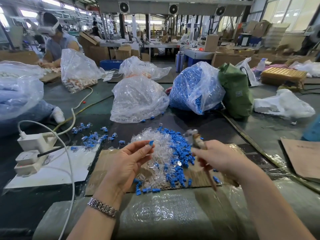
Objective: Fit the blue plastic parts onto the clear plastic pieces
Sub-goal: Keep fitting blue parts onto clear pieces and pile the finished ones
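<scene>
Left hand (129, 161) raised palm-up, pinching at its fingertips a clear piece (147, 144) with a blue part (151, 142) seated on it, seemingly just joined. Right hand (219, 157) curled round a blurred small hammer (199, 142), lifted beside that pair. Directly beyond and below both hands, on the cardboard sheet (103, 159), a mixed heap of loose clear pieces (156, 153) and blue parts (180, 153), plainly most of the work left. Off to the left, scattered finished assemblies (93, 135). Farther back, two full supply bags (138, 99).
</scene>
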`<state>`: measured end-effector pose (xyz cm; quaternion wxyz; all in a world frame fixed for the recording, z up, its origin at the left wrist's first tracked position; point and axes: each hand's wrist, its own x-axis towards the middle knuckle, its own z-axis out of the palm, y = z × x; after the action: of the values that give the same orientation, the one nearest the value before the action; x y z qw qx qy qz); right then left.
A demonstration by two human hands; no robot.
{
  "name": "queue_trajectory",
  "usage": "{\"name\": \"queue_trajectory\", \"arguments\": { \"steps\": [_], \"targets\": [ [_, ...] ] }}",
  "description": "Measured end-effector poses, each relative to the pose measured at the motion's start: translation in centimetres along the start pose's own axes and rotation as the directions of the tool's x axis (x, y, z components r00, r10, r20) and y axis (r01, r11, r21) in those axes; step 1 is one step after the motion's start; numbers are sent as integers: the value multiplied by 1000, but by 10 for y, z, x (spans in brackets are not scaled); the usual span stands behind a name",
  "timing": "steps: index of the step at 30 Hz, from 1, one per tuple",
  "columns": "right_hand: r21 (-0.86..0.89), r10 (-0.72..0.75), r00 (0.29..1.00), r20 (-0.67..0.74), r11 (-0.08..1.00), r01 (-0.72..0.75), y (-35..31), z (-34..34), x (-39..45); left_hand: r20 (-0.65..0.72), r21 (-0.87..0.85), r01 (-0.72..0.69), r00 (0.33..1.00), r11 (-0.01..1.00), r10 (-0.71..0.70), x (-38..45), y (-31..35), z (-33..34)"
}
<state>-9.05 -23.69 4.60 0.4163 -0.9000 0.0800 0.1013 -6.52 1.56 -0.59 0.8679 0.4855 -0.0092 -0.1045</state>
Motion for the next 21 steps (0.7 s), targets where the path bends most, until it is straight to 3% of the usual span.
{"name": "queue_trajectory", "arguments": {
  "steps": [2, 4, 11, 21],
  "targets": [
    [98, -35, 976, 216, 995, 14, -20, 8, -7, -4, -24, -10, 1000, 1000, 10, 1, 1, 3],
    [35, -56, 955, 292, 998, 48, -33, 22, -10, -10, -31, -28, 1000, 999, 28, 2, 1, 5],
    [53, -96, 933, 347, 995, 83, -50, 49, -19, -4, 33, -65, 998, 997, 65, 2, 1, 1],
    [69, -116, 932, 342, 993, 98, -49, 55, -18, 1, 252, -142, 989, 957, 146, -2, -2, -6]
  ]
}}
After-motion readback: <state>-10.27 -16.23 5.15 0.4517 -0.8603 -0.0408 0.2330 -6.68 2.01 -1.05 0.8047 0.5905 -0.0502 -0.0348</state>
